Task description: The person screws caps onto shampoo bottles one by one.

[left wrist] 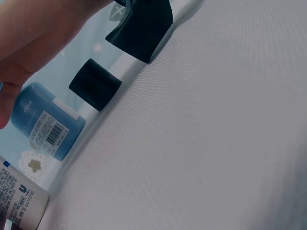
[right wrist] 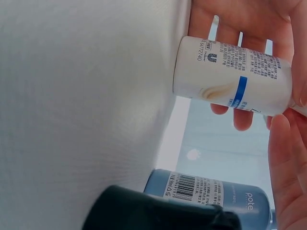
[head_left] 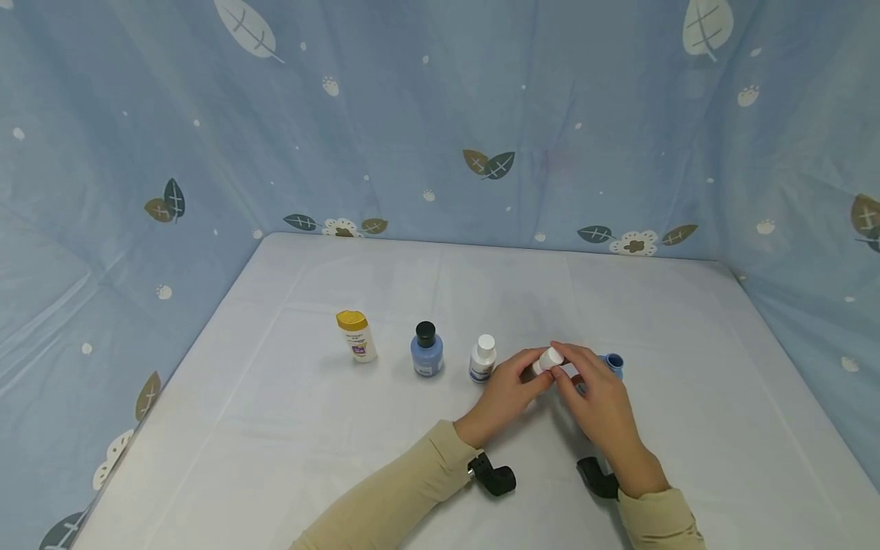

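Note:
My left hand (head_left: 507, 393) grips a small white bottle (right wrist: 235, 74) with blue print, its fingers wrapped round the body. The thumb and fingers of my right hand (head_left: 598, 405) pinch the bottle's white cap (head_left: 551, 358). In the right wrist view the bottle's base is right at the tabletop. Behind my right hand stands an uncapped blue bottle (head_left: 614, 362), partly hidden in the head view. The left wrist view shows this blue bottle (left wrist: 48, 122) with a black cap (left wrist: 95, 85) on the table beside it.
Left of my hands, a white bottle with a white cap (head_left: 483, 359), a blue bottle with a black cap (head_left: 427, 351) and a white bottle with a yellow cap (head_left: 357, 336) stand in a row. A white cloth covers the table (head_left: 289, 428); a blue patterned curtain (head_left: 412, 114) hangs behind.

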Demonstrator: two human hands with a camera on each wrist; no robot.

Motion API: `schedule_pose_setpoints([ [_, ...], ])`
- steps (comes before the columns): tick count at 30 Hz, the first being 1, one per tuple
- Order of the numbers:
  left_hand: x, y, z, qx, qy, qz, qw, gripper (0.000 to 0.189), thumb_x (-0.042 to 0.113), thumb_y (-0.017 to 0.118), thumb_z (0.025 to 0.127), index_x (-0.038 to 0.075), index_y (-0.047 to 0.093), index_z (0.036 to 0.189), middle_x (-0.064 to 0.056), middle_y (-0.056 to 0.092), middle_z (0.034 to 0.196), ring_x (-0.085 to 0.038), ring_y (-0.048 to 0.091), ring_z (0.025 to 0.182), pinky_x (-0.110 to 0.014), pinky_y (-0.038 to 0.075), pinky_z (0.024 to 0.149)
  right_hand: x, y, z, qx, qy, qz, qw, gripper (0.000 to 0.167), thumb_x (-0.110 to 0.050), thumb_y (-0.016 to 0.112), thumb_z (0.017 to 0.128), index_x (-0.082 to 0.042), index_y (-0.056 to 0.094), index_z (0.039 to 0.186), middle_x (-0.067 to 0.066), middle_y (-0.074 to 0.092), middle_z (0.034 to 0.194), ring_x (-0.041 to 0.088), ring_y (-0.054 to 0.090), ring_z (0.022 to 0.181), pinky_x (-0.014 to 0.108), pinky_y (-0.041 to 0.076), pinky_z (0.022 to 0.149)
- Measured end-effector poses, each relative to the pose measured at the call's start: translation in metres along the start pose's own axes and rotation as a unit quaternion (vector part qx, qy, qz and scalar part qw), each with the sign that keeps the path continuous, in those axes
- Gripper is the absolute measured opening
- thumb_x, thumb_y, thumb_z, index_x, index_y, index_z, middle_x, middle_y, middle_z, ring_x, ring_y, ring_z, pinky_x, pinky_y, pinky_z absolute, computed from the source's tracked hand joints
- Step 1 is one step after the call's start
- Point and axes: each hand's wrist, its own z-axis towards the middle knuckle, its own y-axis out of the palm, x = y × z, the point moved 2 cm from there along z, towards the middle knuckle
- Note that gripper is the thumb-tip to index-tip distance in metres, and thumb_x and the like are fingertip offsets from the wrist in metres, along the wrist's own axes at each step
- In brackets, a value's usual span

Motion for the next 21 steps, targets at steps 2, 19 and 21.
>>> schedule_pose_setpoints([
  [2, -0.0002, 0.0001, 0.0000, 0.000, 0.000, 0.000, 1.0000, 0.035, 0.034, 0.055, 0.088, 0.027, 0.053, 0.123, 0.014, 0.053, 0.116, -0.003, 0.049, 0.103, -0.023, 0.041, 0.084, 0.0000, -0.0004, -0.0001, 0.001, -0.002, -0.003, 1.0000, 0.042, -0.005, 0.066, 0.079, -0.008, 0.057, 0.119, 0.003, 0.058, 0.110, 0.017, 0.057, 0.084, 0.018, 0.044, 0.064],
  [19, 0.0001, -0.0014, -0.0005, -0.004, 0.013, 0.013, 0.9998, 0.033, 0.030, 0.054, 0.089, 0.024, 0.054, 0.121, 0.012, 0.053, 0.116, -0.003, 0.048, 0.107, -0.023, 0.040, 0.087, -0.0004, 0.0001, 0.0002, 0.003, 0.004, 0.007, 1.0000, 0.047, -0.008, 0.071, 0.075, -0.008, 0.056, 0.119, 0.004, 0.055, 0.109, 0.014, 0.054, 0.088, 0.018, 0.045, 0.062],
  [21, 0.0003, -0.0014, -0.0005, -0.005, 0.013, 0.012, 0.9998, 0.033, 0.030, 0.054, 0.089, 0.024, 0.054, 0.121, 0.012, 0.053, 0.116, -0.003, 0.048, 0.107, -0.023, 0.040, 0.087, -0.0001, 0.0005, 0.0001, 0.001, 0.005, 0.008, 0.9999, 0.048, -0.007, 0.070, 0.075, -0.009, 0.055, 0.121, 0.004, 0.054, 0.110, 0.013, 0.053, 0.089, 0.018, 0.045, 0.061],
])
